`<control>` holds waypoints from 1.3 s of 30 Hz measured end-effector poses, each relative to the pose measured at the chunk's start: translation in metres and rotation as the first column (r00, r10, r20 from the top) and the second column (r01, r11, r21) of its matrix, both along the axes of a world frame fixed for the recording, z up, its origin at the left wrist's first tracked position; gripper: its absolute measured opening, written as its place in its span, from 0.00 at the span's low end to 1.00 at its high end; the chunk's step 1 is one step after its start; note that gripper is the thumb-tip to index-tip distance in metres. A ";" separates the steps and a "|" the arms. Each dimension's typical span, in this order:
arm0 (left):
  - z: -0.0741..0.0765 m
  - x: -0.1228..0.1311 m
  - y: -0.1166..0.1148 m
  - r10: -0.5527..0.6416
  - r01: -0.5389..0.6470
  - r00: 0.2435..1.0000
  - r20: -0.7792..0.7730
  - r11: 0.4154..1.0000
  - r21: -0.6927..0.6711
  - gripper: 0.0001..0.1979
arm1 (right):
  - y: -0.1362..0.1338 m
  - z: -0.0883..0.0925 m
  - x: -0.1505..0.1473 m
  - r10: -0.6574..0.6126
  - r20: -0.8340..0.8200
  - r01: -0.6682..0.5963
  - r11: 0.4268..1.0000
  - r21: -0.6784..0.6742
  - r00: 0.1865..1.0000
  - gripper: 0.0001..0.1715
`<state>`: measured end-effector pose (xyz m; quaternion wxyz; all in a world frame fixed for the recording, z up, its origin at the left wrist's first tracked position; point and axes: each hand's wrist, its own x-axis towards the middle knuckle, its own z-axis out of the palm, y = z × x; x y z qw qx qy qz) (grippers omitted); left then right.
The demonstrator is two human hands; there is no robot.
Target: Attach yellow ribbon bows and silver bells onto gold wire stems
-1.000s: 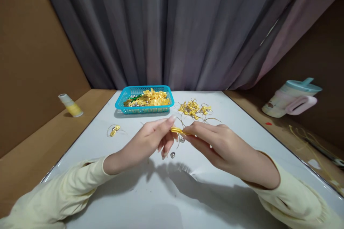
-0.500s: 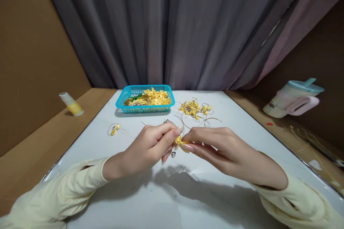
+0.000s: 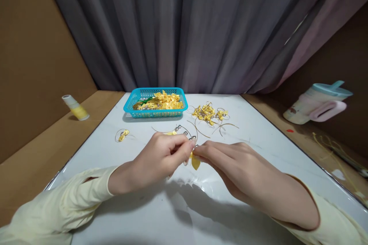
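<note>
Above the near middle of the white table (image 3: 138,176), both hands pinch one small yellow ribbon bow (image 3: 196,162). My left hand (image 3: 169,155) is closed on its left side, thumb and forefinger together. My right hand (image 3: 235,168) is closed on the right side, its fingertips meeting the left ones. A pointed yellow ribbon end hangs below the fingertips; the rest of the bow is mostly hidden. Just behind the fingers are several silver beads (image 3: 185,133), a yellow ribbon piece (image 3: 171,133) and thin gold wires (image 3: 201,129).
A blue basket (image 3: 155,113) holds yellow ribbon pieces, silver beads and gold wire. Right of it lies a pile of wired yellow bows (image 3: 206,112). One finished-looking bow (image 3: 123,135) lies at left. A bottle (image 3: 76,107) and a lidded cup (image 3: 313,103) stand beside the table.
My right hand has turned further over, its fingers now closer together at the left fingertips. The ribbon end now points downward, and more beads and the ribbon piece behind the hands have come into view.
</note>
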<state>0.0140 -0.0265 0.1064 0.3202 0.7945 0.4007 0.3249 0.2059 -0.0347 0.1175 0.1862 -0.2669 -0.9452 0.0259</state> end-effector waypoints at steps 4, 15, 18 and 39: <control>-0.003 -0.001 0.000 0.002 -0.001 1.000 -0.010 0.992 0.124 0.18 | 0.001 -0.001 -0.002 0.005 -0.012 -0.006 0.997 -0.075 1.000 0.17; -0.003 -0.001 -0.001 -0.005 0.015 0.998 -0.056 0.984 0.179 0.17 | -0.001 0.000 -0.004 -0.010 0.022 0.012 0.995 -0.100 1.000 0.06; -0.002 -0.001 -0.001 -0.005 0.017 0.998 -0.069 0.985 0.174 0.17 | -0.001 0.001 -0.003 -0.035 0.012 0.036 0.993 -0.112 0.999 0.07; -0.015 -0.003 0.001 0.027 0.029 0.993 -0.116 0.888 0.459 0.15 | 0.003 0.011 -0.008 -0.090 -0.126 0.014 0.865 -0.501 0.988 0.15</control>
